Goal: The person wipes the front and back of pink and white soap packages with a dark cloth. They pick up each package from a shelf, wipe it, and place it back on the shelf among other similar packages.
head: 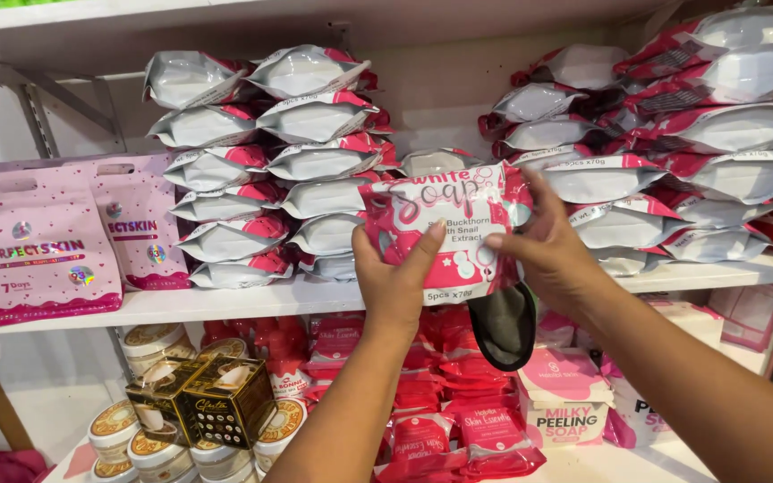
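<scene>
Soap pouch (445,228) at frame centre, front facing camera, pinched by left hand (395,282) and right hand (543,255) before stacked pouches (252,170).

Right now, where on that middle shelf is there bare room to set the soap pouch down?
One open gap on the white shelf: between the left pouch stacks and the right pouch stacks, behind the pink-and-white soap pouch held by both the left hand and right hand. Left end is taken by pink standing bags. Lower shelf is packed.

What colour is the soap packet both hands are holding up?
Pink and white, with a silvery edge: the soap packet, seen in the head view.
</scene>
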